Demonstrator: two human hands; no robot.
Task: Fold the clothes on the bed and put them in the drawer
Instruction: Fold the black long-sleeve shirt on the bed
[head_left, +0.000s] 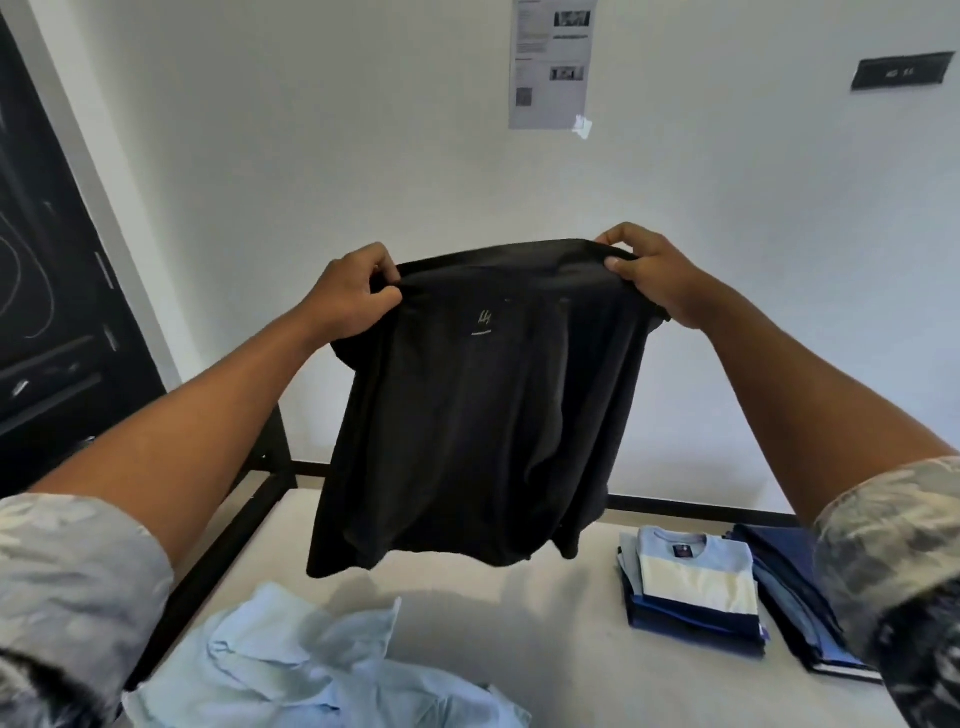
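Note:
A black T-shirt (483, 415) with a small pale logo near its collar hangs in the air above the bed (519, 623). My left hand (353, 291) pinches its upper left edge and my right hand (649, 275) pinches its upper right edge, both raised to chest height. The shirt's hem dangles just above the mattress. A crumpled light blue shirt (311, 670) lies on the near side of the bed, below the black one. No drawer is in view.
Two stacks of folded clothes sit on the right of the bed: one topped by a light blue and cream T-shirt (696, 577), one of dark blue garments (789, 587). A black bed frame (228, 535) runs along the left. A white wall with a taped paper (550, 62) stands behind.

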